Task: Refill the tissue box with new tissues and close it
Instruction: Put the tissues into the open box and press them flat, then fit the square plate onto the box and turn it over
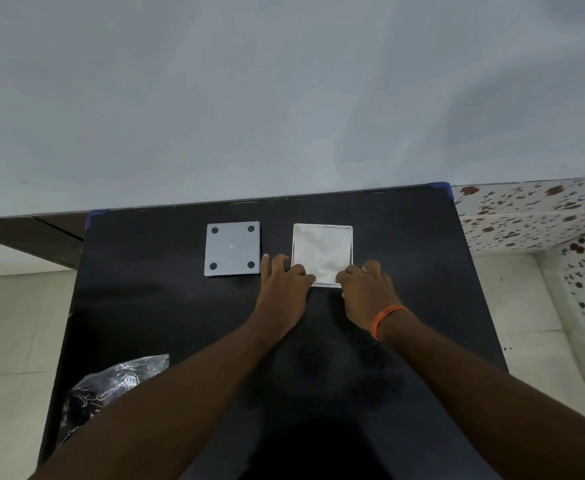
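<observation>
A square white tissue box (350,237) stands open on the black table (166,306), with white tissues (320,252) filling it to the rim. Its grey base plate (233,248), with a dark pad in each corner, lies flat on the table just left of the box. My left hand (284,284) rests at the box's near left corner, fingers bent onto the tissues. My right hand (365,289), an orange band on its wrist, presses at the near right corner. Both hands hide the box's front edge.
A crumpled clear plastic wrapper (111,393) lies at the table's near left edge. A grey wall rises right behind the table. Floral tiles (533,216) and pale floor lie to the right.
</observation>
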